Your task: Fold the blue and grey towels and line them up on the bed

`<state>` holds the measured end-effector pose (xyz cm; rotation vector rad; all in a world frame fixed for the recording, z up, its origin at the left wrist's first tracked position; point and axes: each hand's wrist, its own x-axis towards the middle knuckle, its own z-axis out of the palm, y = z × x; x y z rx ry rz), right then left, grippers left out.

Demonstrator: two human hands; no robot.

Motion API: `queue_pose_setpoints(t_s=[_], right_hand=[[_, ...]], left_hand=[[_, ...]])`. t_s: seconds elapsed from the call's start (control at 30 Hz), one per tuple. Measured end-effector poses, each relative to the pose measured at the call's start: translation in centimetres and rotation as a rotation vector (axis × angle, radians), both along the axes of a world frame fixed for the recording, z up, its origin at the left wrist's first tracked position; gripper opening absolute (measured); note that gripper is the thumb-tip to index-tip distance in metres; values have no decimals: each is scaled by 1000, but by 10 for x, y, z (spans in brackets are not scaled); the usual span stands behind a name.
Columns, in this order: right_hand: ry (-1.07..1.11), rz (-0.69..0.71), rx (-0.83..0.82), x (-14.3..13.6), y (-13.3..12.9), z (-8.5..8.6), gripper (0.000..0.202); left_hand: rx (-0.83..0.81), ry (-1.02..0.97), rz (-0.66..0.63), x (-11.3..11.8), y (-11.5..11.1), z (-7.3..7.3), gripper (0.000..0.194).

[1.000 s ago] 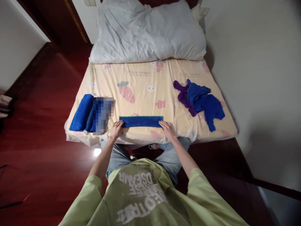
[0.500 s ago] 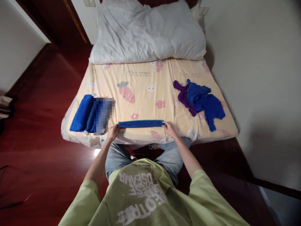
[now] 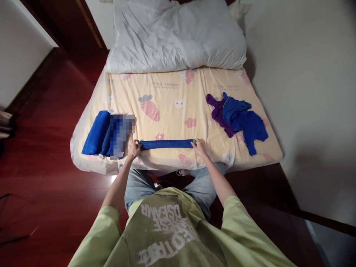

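A blue towel [image 3: 166, 144], folded into a long narrow strip, stretches between my two hands near the bed's front edge. My left hand [image 3: 134, 149] pinches its left end, and my right hand [image 3: 198, 147] grips the right end. Small bits of green show at both ends beside the fingers. Just left of my left hand lie rolled or folded blue towels [image 3: 96, 133], partly covered by a blurred patch. Farther right is a loose, crumpled heap of blue cloth [image 3: 239, 115] with a purple cloth [image 3: 221, 120] under its left side.
The bed [image 3: 167, 111] has a pale yellow sheet with carrot, rabbit and flower prints. A large grey-white quilt or pillow [image 3: 178, 37] lies across its far end. A wall [image 3: 300, 92] stands to the right; dark red floor [image 3: 50, 155] is on the left.
The strip has turned slightly, from showing a green-edged side to a plain blue face. My hands have stayed at its ends, fingers shifted a little upward. The view has moved slightly.
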<state>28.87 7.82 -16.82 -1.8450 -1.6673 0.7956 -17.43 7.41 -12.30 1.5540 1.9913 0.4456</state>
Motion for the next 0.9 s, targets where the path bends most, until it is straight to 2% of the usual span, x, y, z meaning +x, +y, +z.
queue_pose_setpoints(t_s=[0.53,0.73,0.9], right_hand=[[-2,-158,5,-9,4,-2,36],[22,-186,27,-13,3,2,40],[-35,-167,35,-17,-3,12,47]], left_hand=[[16,69,50,12,7,6,21],[42,38,103,12,7,2,19],[67,30,88,9,7,-5,18]])
